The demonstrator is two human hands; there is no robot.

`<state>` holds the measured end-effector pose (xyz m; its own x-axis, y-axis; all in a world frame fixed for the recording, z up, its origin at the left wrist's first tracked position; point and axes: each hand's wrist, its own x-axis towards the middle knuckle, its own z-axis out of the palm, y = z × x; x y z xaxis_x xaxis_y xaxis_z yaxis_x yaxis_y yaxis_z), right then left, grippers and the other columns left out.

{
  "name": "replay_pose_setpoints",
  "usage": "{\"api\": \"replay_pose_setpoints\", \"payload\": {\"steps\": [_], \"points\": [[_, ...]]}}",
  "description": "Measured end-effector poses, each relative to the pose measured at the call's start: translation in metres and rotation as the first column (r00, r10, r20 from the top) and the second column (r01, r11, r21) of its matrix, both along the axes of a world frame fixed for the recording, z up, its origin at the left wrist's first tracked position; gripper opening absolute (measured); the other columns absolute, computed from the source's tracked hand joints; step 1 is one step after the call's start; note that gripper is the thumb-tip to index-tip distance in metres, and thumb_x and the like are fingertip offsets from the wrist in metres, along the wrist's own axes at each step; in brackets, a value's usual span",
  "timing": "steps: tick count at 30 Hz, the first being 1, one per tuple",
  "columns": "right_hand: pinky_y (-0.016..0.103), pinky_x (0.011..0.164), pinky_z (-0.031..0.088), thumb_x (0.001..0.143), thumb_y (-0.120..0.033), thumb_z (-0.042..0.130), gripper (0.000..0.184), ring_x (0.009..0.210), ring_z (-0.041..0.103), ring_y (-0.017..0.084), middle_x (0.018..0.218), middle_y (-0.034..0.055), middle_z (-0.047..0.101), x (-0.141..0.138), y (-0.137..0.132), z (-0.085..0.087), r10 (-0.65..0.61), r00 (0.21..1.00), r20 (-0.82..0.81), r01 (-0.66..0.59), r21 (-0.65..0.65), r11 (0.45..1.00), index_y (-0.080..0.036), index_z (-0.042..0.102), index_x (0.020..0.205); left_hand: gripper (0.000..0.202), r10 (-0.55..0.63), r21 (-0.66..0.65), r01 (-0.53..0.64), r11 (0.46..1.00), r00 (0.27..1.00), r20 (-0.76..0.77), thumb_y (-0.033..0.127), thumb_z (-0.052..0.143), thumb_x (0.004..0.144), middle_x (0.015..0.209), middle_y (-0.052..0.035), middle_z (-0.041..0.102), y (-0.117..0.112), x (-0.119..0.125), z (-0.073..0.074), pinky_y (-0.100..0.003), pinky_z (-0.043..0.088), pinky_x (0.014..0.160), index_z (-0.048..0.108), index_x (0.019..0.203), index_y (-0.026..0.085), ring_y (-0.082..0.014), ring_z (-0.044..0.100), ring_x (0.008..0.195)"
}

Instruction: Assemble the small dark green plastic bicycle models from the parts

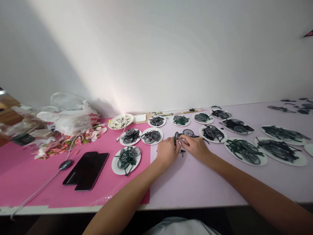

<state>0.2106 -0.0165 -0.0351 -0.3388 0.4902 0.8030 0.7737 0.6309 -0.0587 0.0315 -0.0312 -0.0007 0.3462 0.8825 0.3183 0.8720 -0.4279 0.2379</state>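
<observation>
Near the middle of the table, my left hand [168, 150] pinches a small dark plastic part [176, 136], curved like a miniature wheel. My right hand [195, 147] meets it from the other side, its fingertips closed on the same part. My fingers hide some of it, so its exact shape is unclear. Just beyond the hands lies a grey spoked toy wheel [188, 132] beside dark pieces. A tiny dark part [182, 152] rests on the pale tabletop between my hands.
Several white plates hold black, green and grey toy bicycle parts, among them a near-left plate [114, 167] and a right plate [264, 160]. Left are two dark phones [91, 171], a cable puck [66, 164], a plastic bag [70, 114] and a bowl of pale pieces [110, 126].
</observation>
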Motion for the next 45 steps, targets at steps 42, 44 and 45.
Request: {"api": "replay_pose_setpoints", "payload": {"steps": [42, 44, 45], "points": [[0.024, 0.054, 0.045, 0.094, -0.031, 0.06, 0.012, 0.047, 0.053, 0.012, 0.054, -0.0052, 0.057, -0.01, -0.008, 0.0, -0.002, 0.942, -0.337, -0.079, -0.227, 0.971, -0.021, 0.067, 0.095, 0.029, -0.099, 0.238, 0.085, 0.967, 0.994, 0.047, 0.029, 0.041, 0.103, 0.08, -0.0069, 0.068, 0.001, -0.001, -0.01, -0.033, 0.046, 0.075, 0.065, 0.113, 0.017, -0.0209, 0.067, 0.078], [0.024, 0.054, 0.045, 0.095, -0.032, 0.059, 0.013, 0.047, 0.053, 0.012, 0.054, -0.0047, 0.057, -0.01, -0.009, 0.001, -0.009, 0.943, -0.333, -0.073, -0.234, 0.97, -0.021, 0.068, 0.095, 0.029, -0.101, 0.25, 0.084, 0.965, 0.993, 0.054, 0.029, 0.04, 0.103, 0.08, -0.0069, 0.067, 0.001, -0.002, -0.012, -0.032, 0.047, 0.074, 0.064, 0.113, 0.017, -0.0208, 0.067, 0.078], [0.024, 0.054, 0.044, 0.095, -0.032, 0.059, 0.014, 0.047, 0.053, 0.012, 0.054, -0.0044, 0.058, -0.01, -0.009, 0.001, -0.013, 0.948, -0.319, -0.062, -0.222, 0.973, -0.021, 0.068, 0.095, 0.028, -0.104, 0.253, 0.086, 0.964, 0.993, 0.06, 0.029, 0.04, 0.103, 0.08, -0.0068, 0.067, 0.001, -0.002, -0.012, -0.032, 0.048, 0.074, 0.064, 0.113, 0.017, -0.0206, 0.067, 0.078]]}}
